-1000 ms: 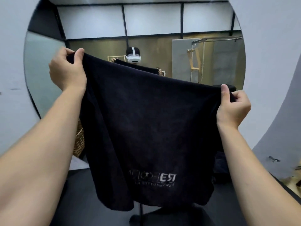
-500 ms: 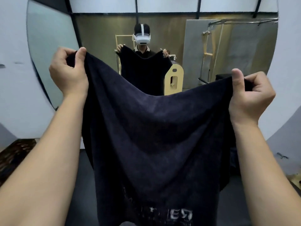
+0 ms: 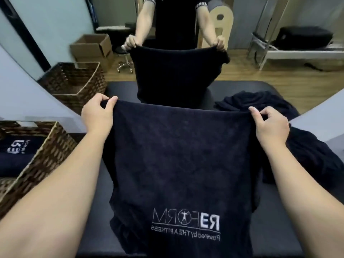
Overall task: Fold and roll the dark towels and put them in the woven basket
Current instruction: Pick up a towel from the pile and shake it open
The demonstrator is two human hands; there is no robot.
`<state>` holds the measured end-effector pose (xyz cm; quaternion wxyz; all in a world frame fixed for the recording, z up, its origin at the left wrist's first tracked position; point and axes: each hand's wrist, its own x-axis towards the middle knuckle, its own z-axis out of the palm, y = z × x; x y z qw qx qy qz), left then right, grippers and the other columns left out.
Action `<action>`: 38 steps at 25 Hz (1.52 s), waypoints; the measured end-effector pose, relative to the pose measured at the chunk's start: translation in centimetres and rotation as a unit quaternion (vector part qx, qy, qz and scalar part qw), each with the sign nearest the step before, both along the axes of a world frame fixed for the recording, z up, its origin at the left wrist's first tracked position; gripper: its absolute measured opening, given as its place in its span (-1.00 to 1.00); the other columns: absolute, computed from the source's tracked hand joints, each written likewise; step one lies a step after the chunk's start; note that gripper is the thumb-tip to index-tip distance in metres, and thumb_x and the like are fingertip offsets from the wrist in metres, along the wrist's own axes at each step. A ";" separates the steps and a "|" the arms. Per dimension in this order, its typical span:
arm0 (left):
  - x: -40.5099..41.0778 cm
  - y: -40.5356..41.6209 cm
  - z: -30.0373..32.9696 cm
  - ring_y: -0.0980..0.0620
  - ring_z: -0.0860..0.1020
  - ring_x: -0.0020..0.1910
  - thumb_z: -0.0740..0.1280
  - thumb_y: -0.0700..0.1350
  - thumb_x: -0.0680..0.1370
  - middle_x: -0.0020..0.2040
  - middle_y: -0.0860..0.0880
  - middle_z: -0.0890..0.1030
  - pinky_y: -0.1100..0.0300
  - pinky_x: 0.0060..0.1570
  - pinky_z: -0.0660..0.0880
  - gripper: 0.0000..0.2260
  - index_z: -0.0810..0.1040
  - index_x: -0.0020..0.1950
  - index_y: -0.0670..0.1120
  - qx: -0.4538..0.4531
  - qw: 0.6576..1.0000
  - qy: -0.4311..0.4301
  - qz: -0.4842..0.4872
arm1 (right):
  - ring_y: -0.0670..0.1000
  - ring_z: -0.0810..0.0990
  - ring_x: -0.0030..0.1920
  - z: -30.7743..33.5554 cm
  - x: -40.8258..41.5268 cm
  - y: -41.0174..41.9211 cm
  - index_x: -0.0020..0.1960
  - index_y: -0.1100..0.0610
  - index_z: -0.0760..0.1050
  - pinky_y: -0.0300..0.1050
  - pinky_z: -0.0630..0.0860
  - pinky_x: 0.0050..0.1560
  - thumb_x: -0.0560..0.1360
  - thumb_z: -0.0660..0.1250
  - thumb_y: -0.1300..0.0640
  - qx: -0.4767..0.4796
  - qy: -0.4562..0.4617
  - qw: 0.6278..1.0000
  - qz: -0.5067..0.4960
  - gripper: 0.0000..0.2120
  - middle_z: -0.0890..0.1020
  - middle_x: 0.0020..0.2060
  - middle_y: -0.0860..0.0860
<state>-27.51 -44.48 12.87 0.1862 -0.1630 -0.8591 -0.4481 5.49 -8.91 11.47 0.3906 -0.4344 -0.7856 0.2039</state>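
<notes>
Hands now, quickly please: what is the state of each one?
Left hand: closed, pinching the top left corner of the dark towel.
Right hand: closed, pinching the towel's top right corner.

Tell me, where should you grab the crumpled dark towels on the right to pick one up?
Probably pinch a raised fold on top of the crumpled pile, coming from above with the right hand. It lies bunched on the black table; no corners show. Both hands now hold the spread towel.
</notes>
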 end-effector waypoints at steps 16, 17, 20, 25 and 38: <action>-9.4 10.7 -18.7 -0.01 0.46 -0.16 0.21 0.20 0.55 -0.20 0.13 0.55 -0.01 0.30 0.26 -0.72 0.50 -0.16 0.03 -0.254 0.960 -0.120 -0.018 | 0.21 0.50 0.08 -17.9 -10.2 11.7 0.01 0.10 0.57 0.10 0.44 0.07 0.52 0.24 0.02 -0.084 -0.298 0.945 0.101 -0.79 0.60 -0.03 0.10; -9.8 10.5 -18.8 -0.03 0.46 -0.13 0.22 0.15 0.54 -0.14 0.11 0.57 -0.01 0.28 0.26 -0.78 0.51 -0.15 0.04 -0.268 0.956 -0.116 -0.030 | 0.25 0.48 0.12 -18.4 -10.2 12.1 0.10 0.14 0.59 0.15 0.41 0.13 0.56 0.25 0.07 -0.068 -0.313 0.943 0.096 -0.77 0.58 0.03 0.16; -11.1 10.7 -19.1 -0.15 0.49 0.04 0.25 0.03 0.57 0.01 -0.03 0.58 -0.09 0.23 0.28 -0.86 0.56 -0.05 0.03 -0.308 0.946 -0.091 -0.046 | 0.27 0.40 0.12 -19.5 -10.8 12.8 0.17 0.08 0.63 0.18 0.31 0.16 0.61 0.30 0.06 -0.026 -0.336 0.939 0.074 -0.79 0.51 0.08 0.16; -10.0 12.7 -20.5 -0.16 0.38 0.28 0.30 0.01 0.60 0.23 -0.07 0.49 -0.17 0.29 0.22 -0.84 0.59 0.15 0.06 -0.319 0.941 -0.113 0.014 | 0.25 0.38 0.15 -20.5 -11.4 11.8 0.22 0.06 0.58 0.19 0.27 0.18 0.59 0.34 0.00 -0.014 -0.338 0.941 0.014 -0.75 0.47 0.13 0.14; 6.1 0.0 -25.3 -0.06 0.34 0.47 0.32 0.30 0.53 0.51 0.01 0.36 -0.24 0.40 0.14 -0.37 0.31 0.52 0.07 -0.324 0.898 -0.295 -0.032 | 0.21 0.35 0.36 -24.2 -1.3 -4.5 0.48 0.03 0.36 0.18 0.26 0.35 0.61 0.28 -0.12 -0.160 -0.341 0.920 0.112 -0.51 0.35 0.47 0.06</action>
